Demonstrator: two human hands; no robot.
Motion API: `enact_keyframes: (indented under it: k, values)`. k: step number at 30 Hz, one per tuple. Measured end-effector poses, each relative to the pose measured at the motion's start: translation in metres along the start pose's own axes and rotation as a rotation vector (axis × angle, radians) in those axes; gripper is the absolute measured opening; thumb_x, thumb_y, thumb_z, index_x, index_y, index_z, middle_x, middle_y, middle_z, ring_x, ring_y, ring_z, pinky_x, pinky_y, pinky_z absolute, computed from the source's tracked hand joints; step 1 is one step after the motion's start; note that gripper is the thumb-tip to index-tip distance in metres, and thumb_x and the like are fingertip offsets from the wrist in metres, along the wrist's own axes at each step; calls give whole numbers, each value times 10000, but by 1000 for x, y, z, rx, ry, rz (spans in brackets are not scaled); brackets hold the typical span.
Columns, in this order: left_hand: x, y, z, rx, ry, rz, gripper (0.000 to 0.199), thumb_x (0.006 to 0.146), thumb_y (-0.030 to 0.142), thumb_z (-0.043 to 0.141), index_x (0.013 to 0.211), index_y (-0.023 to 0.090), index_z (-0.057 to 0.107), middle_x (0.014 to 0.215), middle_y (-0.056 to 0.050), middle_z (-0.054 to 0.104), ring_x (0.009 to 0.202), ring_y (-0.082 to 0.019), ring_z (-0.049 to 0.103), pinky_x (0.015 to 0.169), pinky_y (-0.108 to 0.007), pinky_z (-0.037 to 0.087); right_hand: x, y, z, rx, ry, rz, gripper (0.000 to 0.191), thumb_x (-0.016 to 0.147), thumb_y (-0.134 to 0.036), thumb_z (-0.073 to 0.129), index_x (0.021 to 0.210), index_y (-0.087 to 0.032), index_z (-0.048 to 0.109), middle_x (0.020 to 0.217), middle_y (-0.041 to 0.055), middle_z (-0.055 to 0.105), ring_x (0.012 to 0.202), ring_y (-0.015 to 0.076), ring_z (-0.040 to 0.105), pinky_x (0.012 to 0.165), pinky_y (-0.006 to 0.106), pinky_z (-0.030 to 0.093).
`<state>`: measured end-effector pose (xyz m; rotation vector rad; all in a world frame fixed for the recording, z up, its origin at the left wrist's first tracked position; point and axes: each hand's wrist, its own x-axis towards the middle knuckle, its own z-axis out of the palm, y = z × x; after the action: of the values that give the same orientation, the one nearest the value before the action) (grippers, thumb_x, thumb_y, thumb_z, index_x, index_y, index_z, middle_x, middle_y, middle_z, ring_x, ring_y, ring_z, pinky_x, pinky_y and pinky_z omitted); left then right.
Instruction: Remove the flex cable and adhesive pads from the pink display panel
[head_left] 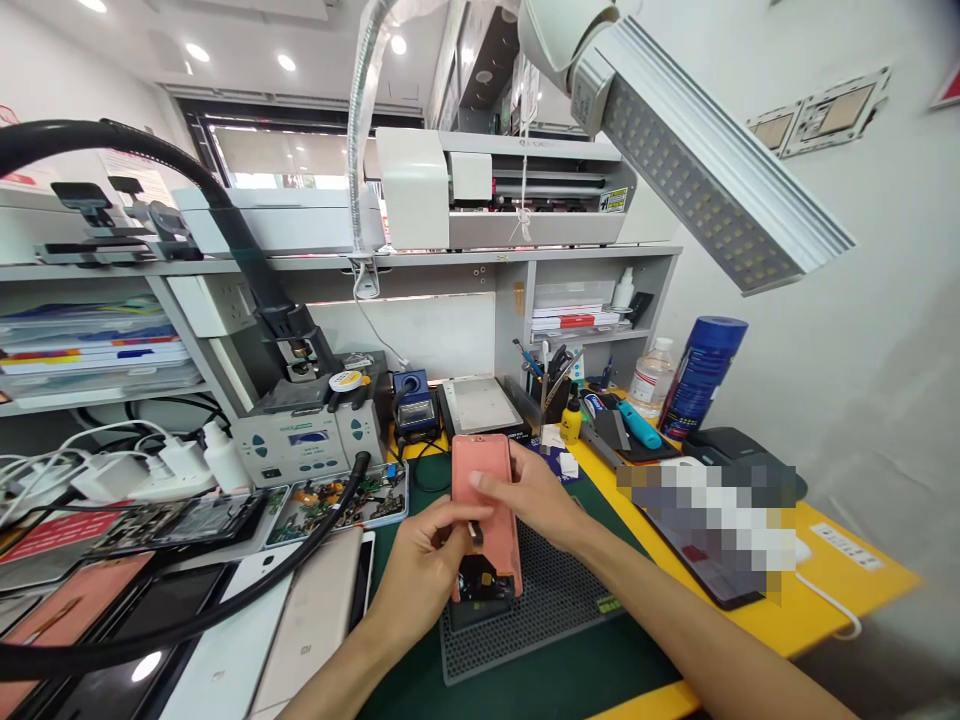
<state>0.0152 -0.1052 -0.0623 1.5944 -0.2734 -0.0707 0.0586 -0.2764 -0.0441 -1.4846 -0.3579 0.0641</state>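
A pink phone housing [486,462], with a black section at its lower end, is held up over a grey perforated mat [555,590]. My right hand [536,497] grips its upper right side, with the thumb lying across the pink back. At the lower left of the housing, my left hand [431,560] has its thumb and fingers pinched together against the surface. A small dark piece shows at those fingertips, too small to identify. Below the housing, a dark edge rests close to the mat.
Several phones and panels lie at the left, crossed by a black hose [300,560]. A parts tray [405,500] and a grey soldering station [300,445] stand behind. At the right are a tablet [697,550], a blue can [701,375] and a bottle [651,378]. A lamp [720,170] hangs above.
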Motion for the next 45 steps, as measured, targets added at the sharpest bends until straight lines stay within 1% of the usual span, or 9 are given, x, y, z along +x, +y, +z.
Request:
enact_keyframes:
  k: [3,6,10,14,19,27,35,41,45]
  values:
    - [1,-1,-2,-22,2,-32,376,859,485,680,1063,173,726,680,23,520,490,-94,460,417,-192,388,-1,-4,-1,42,-41,41,374,790,-232,757,1133,-155,628,980,38,691,863,196,654,784,340,514]
    - [2,-2,-4,-37,22,-49,405,869,492,684,1119,174,699,665,24,540,519,-104,475,458,-197,394,-4,-9,-2,104,-137,93,554,712,-193,759,1236,-184,580,966,23,707,806,197,666,723,310,515]
    - [2,1,-5,-17,30,-27,399,861,487,695,1079,154,724,659,18,537,552,-111,477,485,-199,411,-7,-11,-1,118,-176,114,686,662,-212,876,1272,-212,563,1043,22,702,934,207,661,803,306,513]
    - [1,3,-2,11,-5,-12,387,872,485,664,1037,147,751,634,36,464,467,-90,413,415,-205,389,-6,-7,2,89,-138,137,421,749,-331,876,1073,-180,654,931,-4,696,846,171,644,747,276,487]
    - [-1,1,1,32,-2,12,319,862,435,655,979,165,776,730,7,517,482,-85,426,389,-200,395,-4,-3,1,55,-107,191,168,900,-273,755,970,-137,685,897,11,699,778,161,660,732,315,533]
    - [0,2,-1,39,-1,-29,457,867,512,658,1160,166,718,661,36,501,408,-79,424,376,-209,389,-2,-2,-3,97,-141,216,160,963,-289,680,1009,-136,677,952,30,704,829,176,680,796,362,556]
    - [-3,3,-2,63,14,6,477,874,530,656,1175,164,715,660,20,541,469,-105,434,416,-223,411,-8,-15,-2,153,-296,122,435,676,-226,838,1073,-161,671,969,29,725,830,191,660,768,316,494]
    - [-3,3,2,59,9,142,263,908,399,636,1034,203,760,899,-50,690,770,-174,607,723,-268,514,-9,-16,0,34,-158,-23,297,856,-445,721,875,-154,661,835,13,668,759,173,609,733,322,464]
    - [-10,5,0,62,-16,155,163,931,347,614,1030,221,647,868,-13,641,732,-150,587,643,-240,486,-10,-15,0,-92,-45,-99,373,907,-491,687,754,-161,603,701,-34,570,622,132,521,614,269,408]
